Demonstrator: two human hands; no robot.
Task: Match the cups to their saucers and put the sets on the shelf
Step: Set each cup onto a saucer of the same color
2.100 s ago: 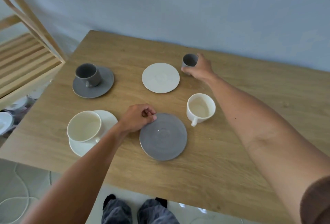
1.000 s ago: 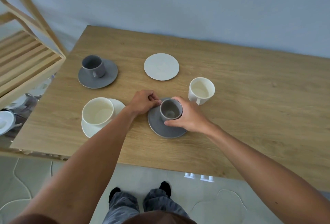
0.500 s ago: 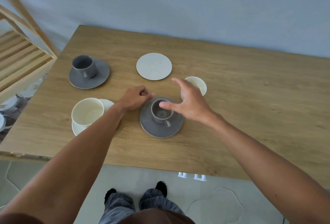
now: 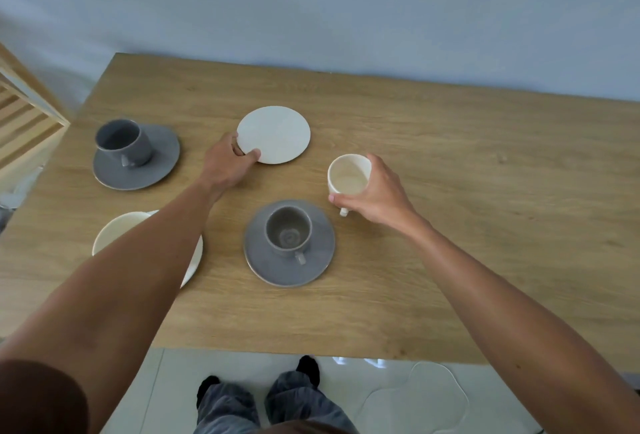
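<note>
My right hand (image 4: 375,194) grips a white cup (image 4: 348,177) at the table's middle right. My left hand (image 4: 227,165) pinches the near-left edge of an empty white saucer (image 4: 277,134). A grey cup (image 4: 288,233) stands on a grey saucer (image 4: 256,262) in front of me. Another grey cup (image 4: 121,141) sits on its grey saucer (image 4: 162,160) at the far left. My left forearm hides most of a white cup-and-saucer set (image 4: 114,231) at the near left.
The wooden table (image 4: 467,191) stands against a pale blue wall. A slatted wooden shelf (image 4: 24,122) stands off the table's left end. My legs and the pale floor show below the near edge.
My right hand let go of the grey cup on its saucer and closed on the white cup. My left hand left the grey saucer and took hold of the white saucer's edge.
</note>
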